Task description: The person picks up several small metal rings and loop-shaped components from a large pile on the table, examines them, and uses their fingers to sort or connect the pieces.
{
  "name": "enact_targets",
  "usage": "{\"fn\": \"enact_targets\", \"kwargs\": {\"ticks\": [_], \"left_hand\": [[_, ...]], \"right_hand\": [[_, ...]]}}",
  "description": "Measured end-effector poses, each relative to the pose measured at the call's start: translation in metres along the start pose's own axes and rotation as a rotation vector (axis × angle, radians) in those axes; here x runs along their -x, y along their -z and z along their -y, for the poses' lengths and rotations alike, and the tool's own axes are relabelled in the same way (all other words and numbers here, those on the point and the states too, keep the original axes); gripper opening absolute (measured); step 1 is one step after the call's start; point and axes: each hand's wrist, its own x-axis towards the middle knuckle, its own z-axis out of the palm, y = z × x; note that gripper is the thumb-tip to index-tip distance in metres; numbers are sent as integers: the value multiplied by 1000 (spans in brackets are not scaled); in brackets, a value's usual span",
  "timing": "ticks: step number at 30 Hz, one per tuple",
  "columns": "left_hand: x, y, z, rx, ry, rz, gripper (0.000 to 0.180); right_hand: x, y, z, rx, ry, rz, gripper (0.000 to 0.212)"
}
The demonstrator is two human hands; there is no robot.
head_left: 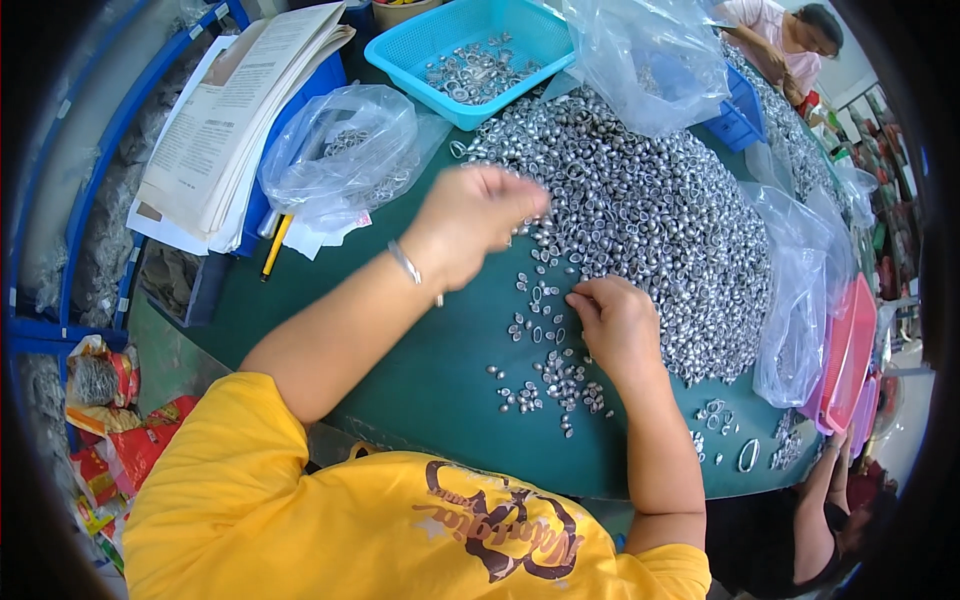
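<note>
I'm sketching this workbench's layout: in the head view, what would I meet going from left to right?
Stack of papers → clear plastic bag → left hand → right hand → large oval ring → coral-red basket.

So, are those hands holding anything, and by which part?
Can't tell: the left hand is blurred, and no clear piece shows in the right hand.

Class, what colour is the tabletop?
The tabletop is dark green, showing best in the head view.

Yel tee [300,520], brn print [497,545], slvr bangle [405,263]
</note>
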Motion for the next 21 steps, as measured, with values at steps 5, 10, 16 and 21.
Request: {"fn": "enact_targets", "kwargs": {"ticks": [5, 10, 16, 21], "left_hand": [[-61, 25, -43, -537, -573, -393, 15], [-63, 30, -39, -668, -580, -423, 14], [-20, 6, -7, -835, -339, 39, 11], [-14, 4, 15, -1017, -304, 149, 9]], "right_hand": [[5, 5, 0, -790, -412, 155, 16], [10, 11, -4, -1643, -671, 449, 17], [14, 12, -10, -1807, -676, 495, 15], [5, 13, -15, -1773, -688, 295, 19]]}}
